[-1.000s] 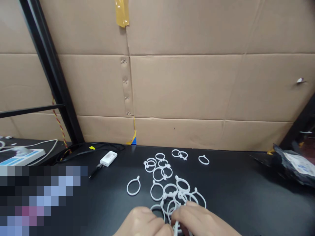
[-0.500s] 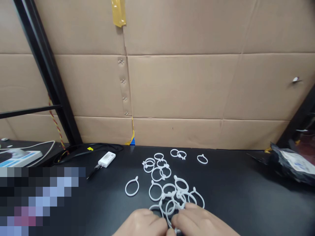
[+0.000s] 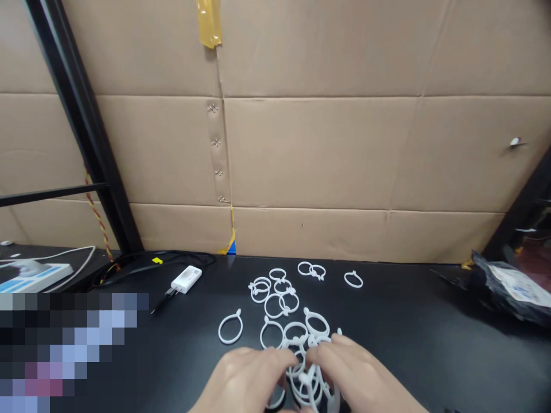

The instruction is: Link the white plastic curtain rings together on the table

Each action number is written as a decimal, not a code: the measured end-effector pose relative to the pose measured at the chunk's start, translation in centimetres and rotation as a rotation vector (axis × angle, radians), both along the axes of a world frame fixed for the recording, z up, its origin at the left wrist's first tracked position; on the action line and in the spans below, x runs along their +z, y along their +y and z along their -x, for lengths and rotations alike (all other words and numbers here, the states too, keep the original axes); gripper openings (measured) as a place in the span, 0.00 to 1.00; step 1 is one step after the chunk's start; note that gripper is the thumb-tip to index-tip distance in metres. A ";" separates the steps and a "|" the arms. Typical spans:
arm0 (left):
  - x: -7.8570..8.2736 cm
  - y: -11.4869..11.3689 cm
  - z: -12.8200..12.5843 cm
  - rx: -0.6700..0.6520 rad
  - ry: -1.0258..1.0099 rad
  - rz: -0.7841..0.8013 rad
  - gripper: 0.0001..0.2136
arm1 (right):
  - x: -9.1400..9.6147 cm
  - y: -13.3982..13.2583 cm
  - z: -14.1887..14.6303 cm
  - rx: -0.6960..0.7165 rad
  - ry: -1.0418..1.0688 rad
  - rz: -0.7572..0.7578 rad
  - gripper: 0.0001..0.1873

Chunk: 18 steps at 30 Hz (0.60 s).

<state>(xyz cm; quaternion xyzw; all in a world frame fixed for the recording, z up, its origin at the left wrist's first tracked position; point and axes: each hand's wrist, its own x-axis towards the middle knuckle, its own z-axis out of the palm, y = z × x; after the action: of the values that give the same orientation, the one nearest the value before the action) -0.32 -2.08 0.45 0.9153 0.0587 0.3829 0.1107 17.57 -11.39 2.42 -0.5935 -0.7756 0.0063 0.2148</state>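
Note:
Low in the view, both hands reach into a cluster of white curtain rings point(image 3: 295, 331), each with a small eyelet. My left hand point(image 3: 247, 376) is bent over the near left side, its forefinger and thumb apart; a ring point(image 3: 279, 400) shows in that gap, apparently unheld. My right hand point(image 3: 350, 367) curls round several rings point(image 3: 310, 390) standing tilted beneath its fingers. Some fingertips are hidden at the lower edge. One lone ring point(image 3: 230, 328) lies left of the cluster.
Further back lie more rings point(image 3: 275, 306), with a single one point(image 3: 353, 280) to the right. A white adapter point(image 3: 186, 279) and cables are at left, a power strip point(image 3: 37, 277) beyond. A black plastic package point(image 3: 512, 287) sits at right. Cardboard point(image 3: 318, 155) closes the back.
My hands have moved slightly up and apart from their close pinch. Several rings now stand bunched between them, and my right hand covers more of the rings on its side.

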 end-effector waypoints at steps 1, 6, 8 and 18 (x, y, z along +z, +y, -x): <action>-0.2 0.0 0.1 -0.015 -0.007 0.128 0.18 | 0.0 0.3 -0.3 -0.017 0.012 -0.002 0.11; -1.2 0.0 -0.2 -0.020 -0.099 0.869 0.16 | -0.6 1.5 -1.6 -0.084 -0.033 -0.090 0.16; -1.5 0.1 -0.4 -0.024 -0.137 1.066 0.17 | -0.4 1.8 -2.0 -0.081 -0.030 -0.091 0.18; -2.0 1.2 -1.5 -0.165 -0.225 1.499 0.18 | -3.0 5.9 -11.3 -0.540 0.116 -0.152 0.15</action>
<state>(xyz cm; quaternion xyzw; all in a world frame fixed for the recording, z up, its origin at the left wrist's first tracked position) 1.23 -0.84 -1.56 0.5520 0.2227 0.3218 0.7363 28.82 -5.53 -0.61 -0.7595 -0.5741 -0.0753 0.2965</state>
